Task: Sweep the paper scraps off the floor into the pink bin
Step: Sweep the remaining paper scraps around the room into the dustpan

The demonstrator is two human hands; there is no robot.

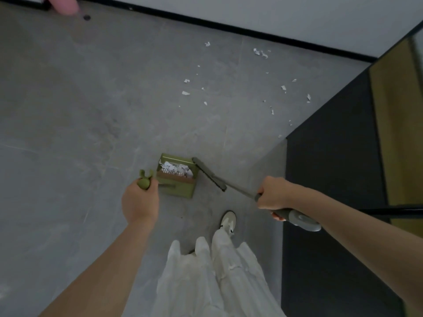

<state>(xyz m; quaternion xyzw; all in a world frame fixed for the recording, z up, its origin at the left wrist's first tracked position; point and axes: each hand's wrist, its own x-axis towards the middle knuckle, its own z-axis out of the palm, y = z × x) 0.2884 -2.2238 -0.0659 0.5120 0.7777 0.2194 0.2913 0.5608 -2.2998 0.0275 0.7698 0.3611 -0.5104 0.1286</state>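
My left hand (140, 201) grips the top of the handle of an olive-green dustpan (177, 187), which stands on the grey floor with white paper scraps (175, 168) inside it. My right hand (273, 195) holds the grey handle of a broom (208, 173), whose dark head sits just right of the dustpan's mouth. Several loose paper scraps (261, 52) lie scattered on the floor farther ahead, toward the wall. The pink bin (61, 4) shows only partly at the top left corner.
A white wall with a black baseboard (229, 25) runs across the top. A dark cabinet (332, 156) with a yellowish panel fills the right side. My white trousers and one white shoe (227, 220) are below the dustpan.
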